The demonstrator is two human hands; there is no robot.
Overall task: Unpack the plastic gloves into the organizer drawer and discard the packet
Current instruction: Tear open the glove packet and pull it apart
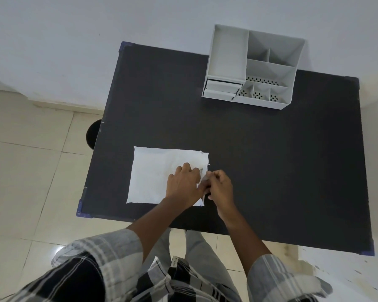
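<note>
Firstly, counts: one flat white plastic packet (pixel 157 175), one pale grey plastic desk organizer (pixel 252 66), two small closed drawers (pixel 222 89) stacked at its front left, two hands.
Left hand (pixel 184 184): palm down on the packet's right part, fingers spread, pressing rather than gripping.
Right hand (pixel 219 186): just right of the left hand, fingers pinched on the packet's right edge.
Open room: bare black rectangular table (pixel 271 160) stretches right of and beyond both hands.
Organizer: well beyond the right hand at the far edge; its open compartments look empty.
</note>
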